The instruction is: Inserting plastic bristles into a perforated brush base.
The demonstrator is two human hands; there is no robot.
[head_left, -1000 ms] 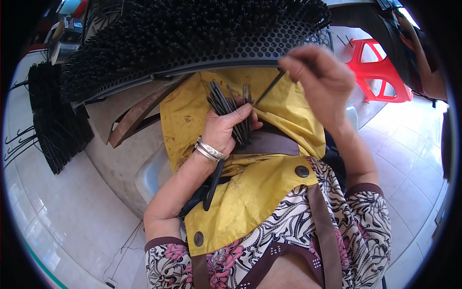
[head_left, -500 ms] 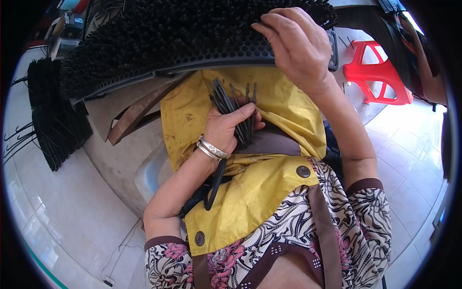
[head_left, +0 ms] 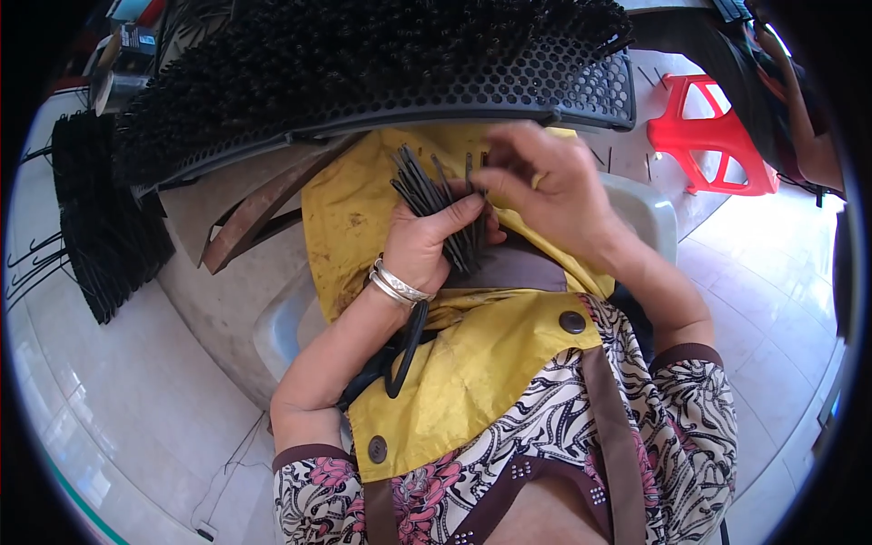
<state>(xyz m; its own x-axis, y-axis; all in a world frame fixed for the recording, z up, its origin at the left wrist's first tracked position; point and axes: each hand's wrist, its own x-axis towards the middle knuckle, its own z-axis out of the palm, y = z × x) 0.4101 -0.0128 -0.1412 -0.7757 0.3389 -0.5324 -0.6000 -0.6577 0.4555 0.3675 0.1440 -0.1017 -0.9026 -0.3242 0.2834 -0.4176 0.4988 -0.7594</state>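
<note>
Right hand point(head_left: 559, 186) has dropped back since the last frame, from over the black perforated tray point(head_left: 581, 89) to beside the left hand point(head_left: 422, 238). Left hand has barely shifted.

State of hands: left clamped round a bundle of slim, dark, metal-looking rods point(head_left: 416, 189), thumb laid across the front, rod ends sticking up above the grip. Right has thumb and fingers parted, close by the rods that stand a little apart on the bundle's right side. From my end I cannot tell whether the thumb touches one; motion blurs it.

Bundle sits above the stained yellow apron point(head_left: 350, 204), on the near side of the tray. A dense mass of glossy black upright pieces point(head_left: 363, 54) fills most of the tray, leaving bare holes toward its right end.

Risks, as I judge them: if the left thumb eases, rods could slide out onto the apron. Crowded ends could let a pinch catch two rods, or drag a neighbour loose. Quick travel could also knock the right knuckles or a rod on the tray's raised near edge.
</note>
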